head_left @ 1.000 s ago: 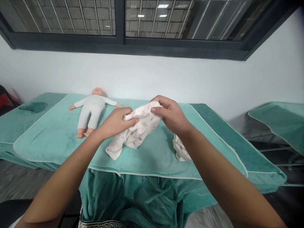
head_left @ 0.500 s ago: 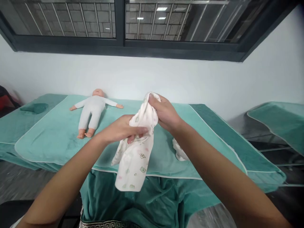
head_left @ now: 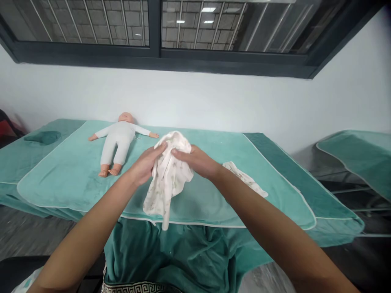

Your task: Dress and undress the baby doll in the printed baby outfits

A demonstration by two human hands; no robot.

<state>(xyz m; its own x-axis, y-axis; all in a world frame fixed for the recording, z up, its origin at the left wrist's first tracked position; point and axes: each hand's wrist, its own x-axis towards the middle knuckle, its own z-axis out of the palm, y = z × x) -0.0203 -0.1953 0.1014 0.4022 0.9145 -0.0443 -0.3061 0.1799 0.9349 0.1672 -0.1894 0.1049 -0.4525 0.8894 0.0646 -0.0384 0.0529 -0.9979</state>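
Over the front middle of the bed I hold a bunched white baby garment [head_left: 174, 175] with small green and pink prints. Its lower part hangs in loose folds, so I cannot tell which kind of garment it is. My left hand [head_left: 148, 162] grips its left upper side, thumb on top. My right hand [head_left: 198, 160] pinches the upper right part, thumb over the fabric. The fingers behind the cloth are hidden. Partly behind my right forearm, a second white printed cloth [head_left: 246, 179] lies on the bed.
A baby doll [head_left: 117, 136] in a white suit lies on its back at the left, arms spread. Green covers [head_left: 67, 175] drape the bed, which stands against a white wall below a dark-framed window [head_left: 159, 61]. Another green-covered surface [head_left: 363, 152] stands at the right.
Both hands have lowered the garment, and it is now bunched between them at equal height. My right hand has come down and left. The cloth at the right now shows longer and flatter.
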